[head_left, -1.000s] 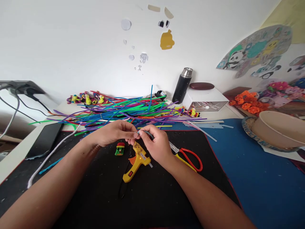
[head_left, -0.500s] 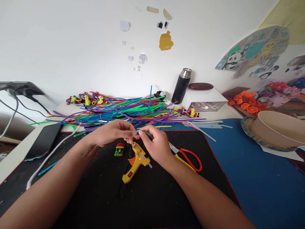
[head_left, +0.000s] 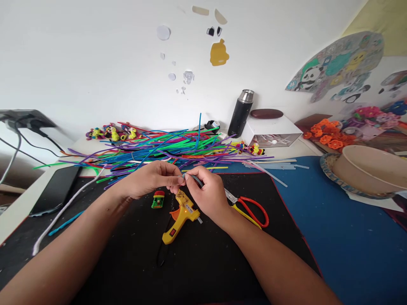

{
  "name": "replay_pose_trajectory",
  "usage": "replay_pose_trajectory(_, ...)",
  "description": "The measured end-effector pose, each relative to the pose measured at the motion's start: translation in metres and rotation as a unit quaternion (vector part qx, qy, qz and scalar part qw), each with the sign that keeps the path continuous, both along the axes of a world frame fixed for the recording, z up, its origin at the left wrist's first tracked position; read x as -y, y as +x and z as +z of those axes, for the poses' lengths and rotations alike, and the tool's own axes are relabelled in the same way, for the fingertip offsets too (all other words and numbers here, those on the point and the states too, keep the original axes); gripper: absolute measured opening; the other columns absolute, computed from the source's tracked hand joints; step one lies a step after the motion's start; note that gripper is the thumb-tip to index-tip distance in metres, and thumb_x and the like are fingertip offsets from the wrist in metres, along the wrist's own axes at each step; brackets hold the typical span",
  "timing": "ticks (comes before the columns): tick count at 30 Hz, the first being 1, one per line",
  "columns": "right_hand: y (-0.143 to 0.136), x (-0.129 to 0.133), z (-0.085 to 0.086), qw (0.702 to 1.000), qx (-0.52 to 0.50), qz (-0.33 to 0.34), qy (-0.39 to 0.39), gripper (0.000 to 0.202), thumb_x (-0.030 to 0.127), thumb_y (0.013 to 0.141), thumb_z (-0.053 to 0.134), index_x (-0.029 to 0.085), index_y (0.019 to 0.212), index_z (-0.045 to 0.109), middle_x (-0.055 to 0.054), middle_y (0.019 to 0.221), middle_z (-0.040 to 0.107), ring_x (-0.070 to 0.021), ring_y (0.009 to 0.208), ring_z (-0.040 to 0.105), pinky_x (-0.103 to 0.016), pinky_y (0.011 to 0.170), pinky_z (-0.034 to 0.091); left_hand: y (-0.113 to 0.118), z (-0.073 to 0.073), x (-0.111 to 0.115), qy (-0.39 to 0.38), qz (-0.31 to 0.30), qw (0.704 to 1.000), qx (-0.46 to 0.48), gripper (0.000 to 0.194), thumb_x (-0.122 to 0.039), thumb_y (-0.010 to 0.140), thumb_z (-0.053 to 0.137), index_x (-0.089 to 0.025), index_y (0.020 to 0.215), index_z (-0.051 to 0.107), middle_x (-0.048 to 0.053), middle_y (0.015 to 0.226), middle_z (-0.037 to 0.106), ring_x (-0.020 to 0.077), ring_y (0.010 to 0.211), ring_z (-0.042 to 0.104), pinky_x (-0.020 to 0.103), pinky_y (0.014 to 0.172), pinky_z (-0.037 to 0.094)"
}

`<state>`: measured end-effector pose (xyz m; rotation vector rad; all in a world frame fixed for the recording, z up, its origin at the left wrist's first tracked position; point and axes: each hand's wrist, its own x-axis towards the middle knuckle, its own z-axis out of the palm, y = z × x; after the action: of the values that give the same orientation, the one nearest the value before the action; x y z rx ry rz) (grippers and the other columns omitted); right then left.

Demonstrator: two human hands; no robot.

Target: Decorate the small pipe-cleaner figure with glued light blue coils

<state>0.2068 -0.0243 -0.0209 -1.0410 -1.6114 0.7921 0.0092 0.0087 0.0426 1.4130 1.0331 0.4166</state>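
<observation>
One grey-blue pipe cleaner (head_left: 198, 181) is pinched between the fingertips of the left hand (head_left: 152, 178) and the right hand (head_left: 210, 191), just beyond the nozzle of the yellow glue gun (head_left: 182, 217). Control is probably best with short, close grips, the skin kept off the nozzle, which may be hot. Behind, a white box (head_left: 276, 126) contains thin pale sticks (head_left: 270, 140); at right, a beige bowl (head_left: 361, 170) appears nested in a pattern-rimmed dish (head_left: 329, 178), its contents unclear.

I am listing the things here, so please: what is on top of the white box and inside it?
A dark red oval item lies on the white box. At its front, thin pale pieces show inside; what lies deeper is covered.
</observation>
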Motion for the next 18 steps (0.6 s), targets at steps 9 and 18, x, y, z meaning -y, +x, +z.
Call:
replay_pose_trajectory(9, 0.0006, -0.002, 0.0006, 1.0, -0.01, 0.0, -0.009, 0.015, 0.031, 0.099, 0.063, 0.023, 0.09, 0.07, -0.001, 0.08, 0.075, -0.0162, 0.07, 0.068, -0.027, 0.066, 0.047, -0.0036, -0.0065, -0.0036, 0.022, 0.027, 0.999, 0.002, 0.026, -0.043, 0.078, 0.088, -0.019, 0.079, 0.078, 0.001, 0.069, 0.075, 0.0147, 0.065, 0.064, 0.024, 0.065, 0.052)
replay_pose_trajectory(18, 0.0022, -0.0015, 0.0016, 1.0, -0.022, 0.007, -0.009, 0.015, 0.032, 0.101, 0.061, 0.023, 0.098, 0.072, -0.002, 0.086, 0.078, -0.0167, 0.074, 0.071, -0.027, 0.07, 0.052, -0.0038, -0.0053, -0.0035, 0.05, 0.031, 0.998, -0.019, 0.029, -0.047, 0.078, 0.083, -0.019, 0.075, 0.074, 0.003, 0.068, 0.073, 0.0166, 0.063, 0.063, 0.028, 0.065, 0.052)
